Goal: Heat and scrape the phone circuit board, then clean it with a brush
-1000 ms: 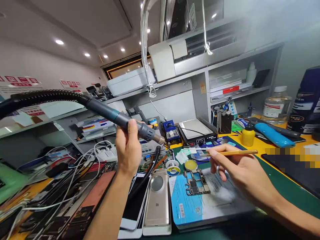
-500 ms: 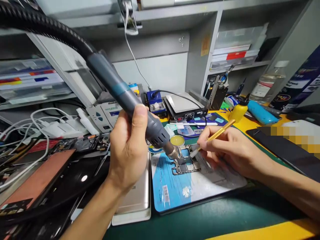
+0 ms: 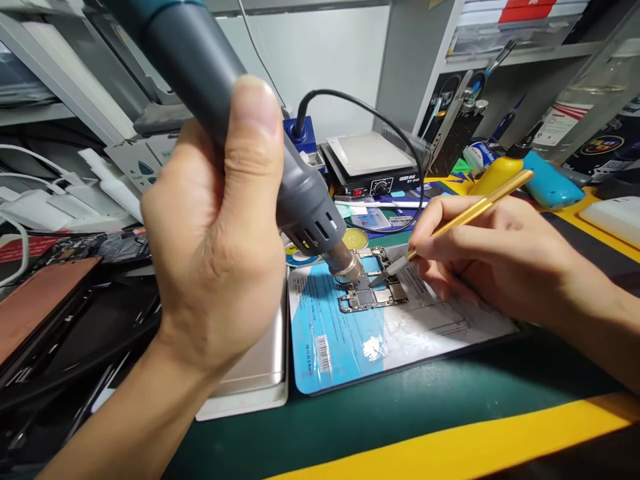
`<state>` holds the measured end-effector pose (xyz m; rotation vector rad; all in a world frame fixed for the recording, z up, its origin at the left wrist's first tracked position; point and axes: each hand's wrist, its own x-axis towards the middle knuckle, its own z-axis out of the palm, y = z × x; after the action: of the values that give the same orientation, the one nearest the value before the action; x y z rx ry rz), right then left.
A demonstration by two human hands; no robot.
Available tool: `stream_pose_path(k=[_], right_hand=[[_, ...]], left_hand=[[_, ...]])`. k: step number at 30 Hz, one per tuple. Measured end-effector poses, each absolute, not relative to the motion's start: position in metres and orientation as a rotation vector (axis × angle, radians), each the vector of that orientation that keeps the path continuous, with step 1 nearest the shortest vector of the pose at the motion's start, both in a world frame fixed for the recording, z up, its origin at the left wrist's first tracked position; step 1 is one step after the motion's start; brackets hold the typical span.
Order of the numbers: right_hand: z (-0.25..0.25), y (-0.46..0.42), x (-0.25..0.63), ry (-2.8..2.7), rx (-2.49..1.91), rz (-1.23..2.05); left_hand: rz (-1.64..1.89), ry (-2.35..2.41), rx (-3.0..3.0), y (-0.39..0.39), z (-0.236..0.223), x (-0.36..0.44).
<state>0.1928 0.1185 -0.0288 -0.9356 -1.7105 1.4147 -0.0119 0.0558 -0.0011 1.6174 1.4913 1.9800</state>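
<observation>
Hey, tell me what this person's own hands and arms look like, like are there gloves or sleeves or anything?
The left hand and right hand are both bare: no gloves, and no rings, watch or bracelet show. The forearms are uncovered as far as the picture reaches, with no sleeves in view.

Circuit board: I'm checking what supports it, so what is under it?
The circuit board lies on a blue-and-white pack, which rests on the green mat. Blue shows through the board's openings; the surface beneath its solid parts is covered.
</observation>
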Motion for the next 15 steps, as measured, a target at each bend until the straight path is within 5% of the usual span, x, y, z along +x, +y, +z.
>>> stream_pose_path(k=[15], right_hand=[[-0.0288, 0.1190, 0.1928, -1.749, -0.918, 1.397]], left_hand=[[1.892, 1.536, 1.703, 0.0520, -0.0034, -0.0093]])
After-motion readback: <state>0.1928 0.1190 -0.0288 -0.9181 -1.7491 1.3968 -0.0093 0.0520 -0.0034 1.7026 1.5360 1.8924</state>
